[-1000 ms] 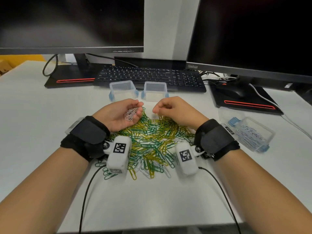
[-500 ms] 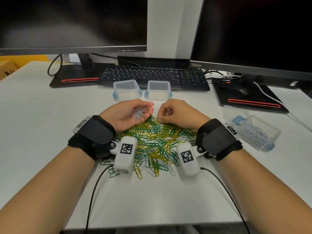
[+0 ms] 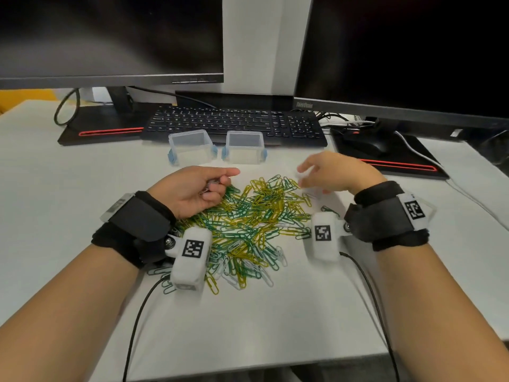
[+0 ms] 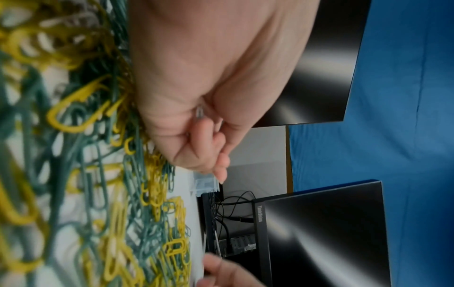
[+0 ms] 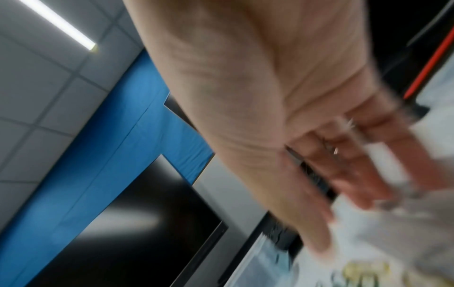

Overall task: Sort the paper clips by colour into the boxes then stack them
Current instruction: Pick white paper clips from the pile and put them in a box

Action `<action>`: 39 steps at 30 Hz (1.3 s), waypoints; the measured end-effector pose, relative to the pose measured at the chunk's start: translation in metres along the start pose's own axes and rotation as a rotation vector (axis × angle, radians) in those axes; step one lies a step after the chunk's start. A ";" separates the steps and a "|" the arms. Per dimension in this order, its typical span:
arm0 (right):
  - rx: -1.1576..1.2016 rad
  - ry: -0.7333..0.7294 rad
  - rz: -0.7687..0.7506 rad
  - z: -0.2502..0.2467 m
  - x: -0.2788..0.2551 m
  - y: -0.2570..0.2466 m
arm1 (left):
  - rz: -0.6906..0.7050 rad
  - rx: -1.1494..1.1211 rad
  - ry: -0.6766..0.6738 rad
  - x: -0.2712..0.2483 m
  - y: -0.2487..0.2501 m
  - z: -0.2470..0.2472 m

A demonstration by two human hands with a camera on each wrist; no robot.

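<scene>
Two empty clear boxes [image 3: 190,146] wait at the far side of the pile, in front of the keyboard [image 3: 234,125], and your hands have just parted. Half a second ago your right hand [image 3: 338,172] was at your left palm, passing in a white clip; now it has swung right and sits blurred beside the pile's far right edge, fingers loosely spread, and I cannot tell whether it holds anything. Your left hand [image 3: 192,191] has closed since then: its fingers are curled over the white paper clips [image 4: 199,112] that lay in the open palm, only a glint of them showing in the left wrist view. I judge you are still gathering whites, with none boxed yet. The green and yellow paper clips [image 3: 248,224] lie tangled on the white desk [image 3: 275,326] between your wrists, some whites along the near edge. Two dark monitors [image 3: 110,37] stand behind, with a mouse [image 3: 369,143] far right and a blue screen beyond.
</scene>
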State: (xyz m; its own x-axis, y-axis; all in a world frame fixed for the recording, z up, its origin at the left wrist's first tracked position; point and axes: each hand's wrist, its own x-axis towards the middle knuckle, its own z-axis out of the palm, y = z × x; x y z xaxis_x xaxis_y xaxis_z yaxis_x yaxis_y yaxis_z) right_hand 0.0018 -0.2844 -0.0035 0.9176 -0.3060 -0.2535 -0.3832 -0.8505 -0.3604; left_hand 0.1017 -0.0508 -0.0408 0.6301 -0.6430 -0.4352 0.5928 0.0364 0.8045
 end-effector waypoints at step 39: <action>0.593 -0.026 -0.181 0.026 0.008 -0.015 | -0.017 1.004 -0.019 -0.015 0.006 -0.003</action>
State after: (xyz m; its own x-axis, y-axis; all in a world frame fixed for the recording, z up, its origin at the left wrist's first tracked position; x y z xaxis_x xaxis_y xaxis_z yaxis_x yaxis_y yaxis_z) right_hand 0.0127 -0.2629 -0.0235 0.9735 -0.1622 -0.1613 -0.2222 -0.5027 -0.8354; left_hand 0.0972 -0.0381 -0.0308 0.6121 -0.6499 -0.4506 -0.1015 -0.6297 0.7702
